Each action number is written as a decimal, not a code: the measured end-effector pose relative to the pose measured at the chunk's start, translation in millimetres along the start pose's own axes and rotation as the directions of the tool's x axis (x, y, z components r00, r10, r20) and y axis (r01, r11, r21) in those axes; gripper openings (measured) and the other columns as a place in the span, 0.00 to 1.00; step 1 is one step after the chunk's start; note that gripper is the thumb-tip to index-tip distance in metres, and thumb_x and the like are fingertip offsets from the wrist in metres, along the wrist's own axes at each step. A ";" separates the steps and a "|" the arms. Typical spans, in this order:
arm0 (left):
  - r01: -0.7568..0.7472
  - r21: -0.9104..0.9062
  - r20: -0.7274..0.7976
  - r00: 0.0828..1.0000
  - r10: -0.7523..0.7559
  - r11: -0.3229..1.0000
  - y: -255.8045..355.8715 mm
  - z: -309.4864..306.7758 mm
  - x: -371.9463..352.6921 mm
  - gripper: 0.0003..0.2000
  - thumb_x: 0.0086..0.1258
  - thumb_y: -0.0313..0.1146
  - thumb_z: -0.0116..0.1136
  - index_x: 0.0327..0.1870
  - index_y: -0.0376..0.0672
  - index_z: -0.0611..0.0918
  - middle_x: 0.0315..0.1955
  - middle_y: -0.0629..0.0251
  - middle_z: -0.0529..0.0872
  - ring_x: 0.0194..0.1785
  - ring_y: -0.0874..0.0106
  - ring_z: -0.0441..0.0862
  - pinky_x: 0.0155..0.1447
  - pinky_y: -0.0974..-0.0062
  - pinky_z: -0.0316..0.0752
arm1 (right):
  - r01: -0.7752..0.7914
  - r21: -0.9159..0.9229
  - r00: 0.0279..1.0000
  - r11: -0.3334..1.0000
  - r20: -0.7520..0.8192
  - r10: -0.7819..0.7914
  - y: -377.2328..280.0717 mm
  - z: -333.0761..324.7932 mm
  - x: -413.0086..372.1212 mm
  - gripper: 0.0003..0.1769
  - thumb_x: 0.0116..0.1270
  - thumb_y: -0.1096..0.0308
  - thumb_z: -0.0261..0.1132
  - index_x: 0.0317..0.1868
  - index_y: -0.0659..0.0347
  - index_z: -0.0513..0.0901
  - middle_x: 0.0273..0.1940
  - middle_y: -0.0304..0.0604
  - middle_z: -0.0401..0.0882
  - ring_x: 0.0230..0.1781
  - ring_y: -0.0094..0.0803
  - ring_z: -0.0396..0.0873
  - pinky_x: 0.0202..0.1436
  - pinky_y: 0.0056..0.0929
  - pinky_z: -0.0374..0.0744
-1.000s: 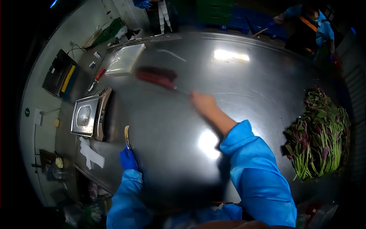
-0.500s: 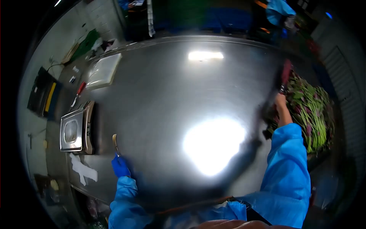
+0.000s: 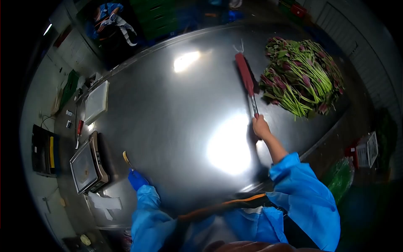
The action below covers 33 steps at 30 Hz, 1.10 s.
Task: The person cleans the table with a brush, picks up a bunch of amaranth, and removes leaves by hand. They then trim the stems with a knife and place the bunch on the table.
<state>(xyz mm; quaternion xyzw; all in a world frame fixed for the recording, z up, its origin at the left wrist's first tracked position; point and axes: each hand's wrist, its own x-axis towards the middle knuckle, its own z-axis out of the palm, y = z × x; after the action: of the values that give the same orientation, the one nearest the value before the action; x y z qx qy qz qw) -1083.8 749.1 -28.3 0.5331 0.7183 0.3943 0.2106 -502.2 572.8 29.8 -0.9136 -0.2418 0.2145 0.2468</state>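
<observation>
My right hand [image 3: 261, 127], bare, is closed round the near end of a long dark red tool [image 3: 244, 74]. The tool has a metal shank by my fingers and thin metal prongs at its far end, and points away from me over the steel table [image 3: 159, 101]. To its right lies a heap of leafy greens [image 3: 304, 77] with green stems and purple-tinged leaves. My left hand [image 3: 137, 179], in a blue glove, is closed on a small curved tool [image 3: 126, 158] with a tan outer end, at the table's left side.
A weighing scale [image 3: 87, 164] stands at the left, with a white cloth [image 3: 105, 203] in front of it. Beyond are a red-handled knife [image 3: 79, 131] and a stack of clear bags [image 3: 96, 102]. Another person [image 3: 110, 19] is past the far edge.
My right hand has moved left, away from the greens, carrying the long red tool over the table. The view has turned; my left hand keeps its small curved tool.
</observation>
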 end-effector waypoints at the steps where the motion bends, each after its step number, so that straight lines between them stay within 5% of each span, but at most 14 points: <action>1: 0.005 -0.043 0.031 1.000 -0.004 0.999 5.9 -0.4 -1.2 0.20 0.78 0.43 0.45 0.49 0.32 0.80 0.40 0.50 0.85 0.43 0.59 0.81 0.49 0.64 0.75 | 0.004 -0.020 1.000 1.000 0.014 -0.004 12.1 -8.3 -35.1 0.25 0.72 0.52 0.49 0.49 0.70 0.68 0.39 0.71 0.80 0.42 0.67 0.79 0.49 0.56 0.76; 5: 0.052 -0.081 0.016 0.999 -0.051 0.995 -1.1 4.0 2.2 0.20 0.78 0.42 0.44 0.45 0.31 0.81 0.36 0.52 0.86 0.37 0.63 0.81 0.45 0.65 0.75 | 0.156 -0.111 0.988 0.982 0.029 -0.154 81.7 -38.1 -170.6 0.23 0.72 0.51 0.52 0.53 0.63 0.69 0.39 0.69 0.80 0.42 0.66 0.79 0.47 0.57 0.75; 6: 0.080 -0.126 0.050 0.996 -0.075 0.989 4.7 3.4 2.7 0.21 0.78 0.42 0.43 0.45 0.31 0.81 0.35 0.52 0.86 0.37 0.64 0.80 0.44 0.66 0.75 | -0.018 -0.145 0.999 0.989 0.048 0.025 88.1 -51.3 -204.9 0.22 0.72 0.51 0.53 0.54 0.60 0.69 0.40 0.67 0.81 0.43 0.66 0.79 0.49 0.56 0.75; 11: -0.017 -0.247 0.131 0.990 0.051 0.969 -41.3 13.6 20.3 0.21 0.78 0.42 0.42 0.43 0.30 0.81 0.34 0.54 0.86 0.34 0.65 0.79 0.41 0.66 0.73 | -0.380 -0.237 0.925 0.894 -0.128 0.359 176.9 -89.6 -338.2 0.18 0.73 0.54 0.53 0.56 0.56 0.70 0.40 0.64 0.82 0.41 0.61 0.81 0.43 0.52 0.79; 17: -0.161 -0.144 0.065 0.983 0.172 0.976 -35.2 16.8 21.0 0.19 0.77 0.41 0.43 0.42 0.31 0.81 0.33 0.52 0.85 0.34 0.64 0.79 0.41 0.65 0.73 | -0.217 0.156 0.897 0.964 -0.359 0.259 130.7 -92.5 -378.6 0.17 0.74 0.56 0.54 0.55 0.58 0.72 0.36 0.58 0.83 0.34 0.54 0.83 0.38 0.46 0.80; 21: -0.175 -0.113 0.084 0.979 0.185 0.978 -51.5 20.2 36.2 0.19 0.76 0.41 0.43 0.43 0.31 0.81 0.33 0.52 0.86 0.34 0.64 0.79 0.40 0.64 0.73 | -0.107 0.004 0.994 0.994 0.034 0.107 94.5 -78.1 -394.6 0.15 0.75 0.57 0.54 0.55 0.55 0.70 0.36 0.56 0.83 0.33 0.50 0.84 0.37 0.41 0.81; 24: -0.138 -0.123 0.099 0.984 0.150 0.983 -54.0 19.3 36.1 0.20 0.76 0.41 0.43 0.43 0.31 0.81 0.32 0.52 0.85 0.34 0.64 0.79 0.40 0.64 0.73 | 0.316 -0.207 0.942 0.926 0.182 -0.281 100.7 -50.9 -397.2 0.15 0.73 0.54 0.55 0.52 0.54 0.71 0.38 0.51 0.84 0.35 0.50 0.83 0.37 0.40 0.82; 28: -0.144 -0.090 0.118 0.981 0.154 0.985 -85.3 25.1 61.0 0.21 0.75 0.44 0.45 0.44 0.31 0.81 0.34 0.52 0.86 0.34 0.62 0.80 0.40 0.64 0.73 | 0.225 -0.374 0.914 0.900 0.400 -0.062 138.4 -92.6 -391.5 0.17 0.70 0.49 0.56 0.50 0.51 0.74 0.36 0.51 0.85 0.35 0.48 0.84 0.36 0.47 0.81; 31: -0.181 -0.161 0.144 0.968 0.204 0.970 -109.0 21.3 72.4 0.24 0.73 0.49 0.50 0.53 0.32 0.80 0.42 0.48 0.86 0.40 0.57 0.82 0.44 0.63 0.75 | -0.021 -0.460 0.986 0.888 0.135 0.094 215.7 -163.7 -379.0 0.16 0.66 0.50 0.59 0.47 0.49 0.76 0.33 0.50 0.84 0.33 0.51 0.84 0.37 0.48 0.81; 33: -0.130 -0.005 0.063 0.990 0.130 0.992 -110.2 19.5 76.7 0.27 0.72 0.51 0.52 0.59 0.34 0.76 0.46 0.45 0.84 0.44 0.56 0.82 0.47 0.63 0.76 | -0.140 -0.432 0.990 0.891 -0.067 0.123 284.1 -226.8 -356.5 0.16 0.67 0.52 0.59 0.45 0.53 0.79 0.35 0.54 0.84 0.35 0.54 0.83 0.39 0.50 0.80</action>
<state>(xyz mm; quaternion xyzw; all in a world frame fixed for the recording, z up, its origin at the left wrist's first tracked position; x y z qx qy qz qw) -1162.0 813.9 -118.1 0.5908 0.6749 0.3903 0.2075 -572.9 82.5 147.7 -0.9637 -0.2164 0.1540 0.0260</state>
